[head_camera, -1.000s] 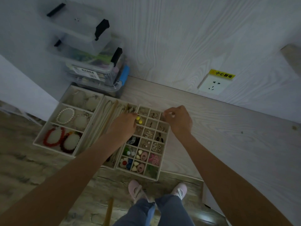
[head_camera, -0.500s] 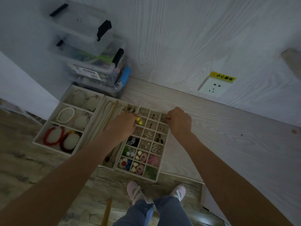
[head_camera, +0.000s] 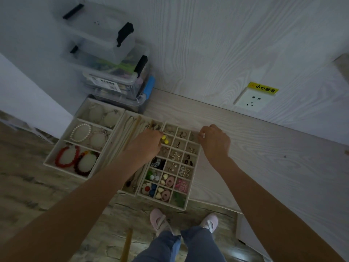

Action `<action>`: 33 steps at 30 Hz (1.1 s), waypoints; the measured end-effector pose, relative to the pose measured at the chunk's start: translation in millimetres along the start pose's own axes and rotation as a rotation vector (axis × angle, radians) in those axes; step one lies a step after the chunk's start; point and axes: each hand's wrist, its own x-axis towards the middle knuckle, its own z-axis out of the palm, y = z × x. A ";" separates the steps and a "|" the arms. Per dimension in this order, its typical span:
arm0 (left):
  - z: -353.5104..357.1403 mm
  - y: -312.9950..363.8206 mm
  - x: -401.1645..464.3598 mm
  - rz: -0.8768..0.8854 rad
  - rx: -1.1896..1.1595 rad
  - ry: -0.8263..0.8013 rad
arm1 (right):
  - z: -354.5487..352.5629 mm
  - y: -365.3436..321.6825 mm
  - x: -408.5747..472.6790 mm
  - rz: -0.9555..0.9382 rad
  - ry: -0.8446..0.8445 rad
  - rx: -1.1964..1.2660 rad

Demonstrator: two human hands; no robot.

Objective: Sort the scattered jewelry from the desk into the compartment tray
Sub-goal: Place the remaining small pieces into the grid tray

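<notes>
Head view: pale wood surface point(head_camera: 255, 148), compartment tray point(head_camera: 186, 206) at its near edge. Left hand point(head_camera: 146, 146) curled over tray's far-left cells by yellow beads point(head_camera: 165, 139), grip unclear. Right hand point(head_camera: 215, 141) pinches tray's far-right corner.

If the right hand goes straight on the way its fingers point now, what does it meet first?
Probably the small-compartment tray: the right hand curls leftward over its far right corner, so the corner compartment comes first. Depth is unclear.

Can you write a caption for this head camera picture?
Two hands, left hand and right hand, reach over a compartment tray of jewelry.
</notes>
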 end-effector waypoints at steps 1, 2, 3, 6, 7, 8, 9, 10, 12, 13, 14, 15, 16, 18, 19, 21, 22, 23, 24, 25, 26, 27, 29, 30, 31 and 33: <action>-0.2 -0.1 0.0 0.000 -0.002 0.001 | 0.4 -1.9 1.6 0.006 -0.011 -0.009; -0.4 -0.2 0.2 0.002 -0.002 0.002 | 1.4 -4.3 3.6 0.017 -0.026 -0.013; -0.6 0.0 0.3 0.004 0.001 0.002 | 2.1 -6.4 5.2 0.026 -0.036 -0.016; -1.2 0.6 0.4 0.005 0.003 0.004 | 2.2 -9.8 6.4 0.043 -0.050 0.020; -1.2 0.6 0.5 0.004 0.001 0.003 | 1.0 -9.3 5.7 0.063 -0.043 0.066; -1.1 0.5 0.4 0.002 0.000 0.000 | -1.1 -8.2 5.3 0.096 -0.042 0.139; -0.7 0.2 0.4 -0.001 0.000 -0.004 | -2.8 -5.9 6.0 0.141 -0.055 0.246; -0.4 0.0 0.6 -0.005 0.000 -0.005 | -4.4 -2.6 8.7 0.198 -0.085 0.378; 0.4 -0.9 1.4 -0.010 -0.004 -0.001 | -9.0 4.4 15.7 0.352 -0.185 0.702; 0.6 -0.9 2.2 -0.012 -0.003 -0.001 | -13.0 8.1 18.6 0.434 -0.242 0.869; 0.4 -0.6 2.7 -0.015 -0.001 -0.005 | -16.9 11.5 20.5 0.491 -0.302 1.019; 0.3 -0.2 2.8 -0.018 0.001 -0.012 | -22.0 13.8 20.2 0.513 -0.356 1.149; 0.2 0.5 3.1 -0.019 0.001 -0.017 | -27.0 15.2 19.1 0.514 -0.403 1.251; 0.1 1.6 3.1 -0.023 0.009 -0.022 | -33.9 16.5 14.9 0.474 -0.475 1.389; 0.1 1.9 3.1 -0.024 0.015 -0.024 | -33.9 17.6 12.8 0.449 -0.492 1.428; 0.7 2.4 3.2 -0.023 0.027 -0.024 | -32.8 19.1 8.1 0.430 -0.471 1.457; 0.9 2.2 3.0 -0.025 0.030 -0.023 | -32.4 19.5 6.7 0.427 -0.441 1.451; 0.9 2.6 3.0 -0.026 0.033 -0.021 | -31.8 19.8 6.0 0.415 -0.412 1.447; 1.0 2.8 2.9 -0.028 0.035 -0.021 | -30.9 20.2 5.7 0.399 -0.393 1.449; 1.2 3.0 3.0 -0.030 0.036 -0.019 | -29.6 20.4 5.5 0.388 -0.384 1.456; 1.7 3.0 3.2 -0.033 0.036 -0.018 | -28.8 20.3 5.2 0.378 -0.380 1.457; 2.3 3.0 3.6 -0.037 0.035 -0.017 | -26.7 20.7 5.1 0.368 -0.375 1.433; 3.4 3.0 4.1 -0.040 0.043 -0.013 | -22.4 21.3 4.7 0.346 -0.361 1.290; 3.9 3.2 4.3 -0.040 0.049 -0.011 | -19.9 21.6 4.0 0.335 -0.349 1.206; 4.5 3.4 4.3 -0.040 0.053 -0.009 | -17.4 21.6 3.7 0.322 -0.327 1.143; 4.3 4.1 4.1 -0.039 0.055 -0.010 | -12.7 20.7 4.3 0.287 -0.283 1.079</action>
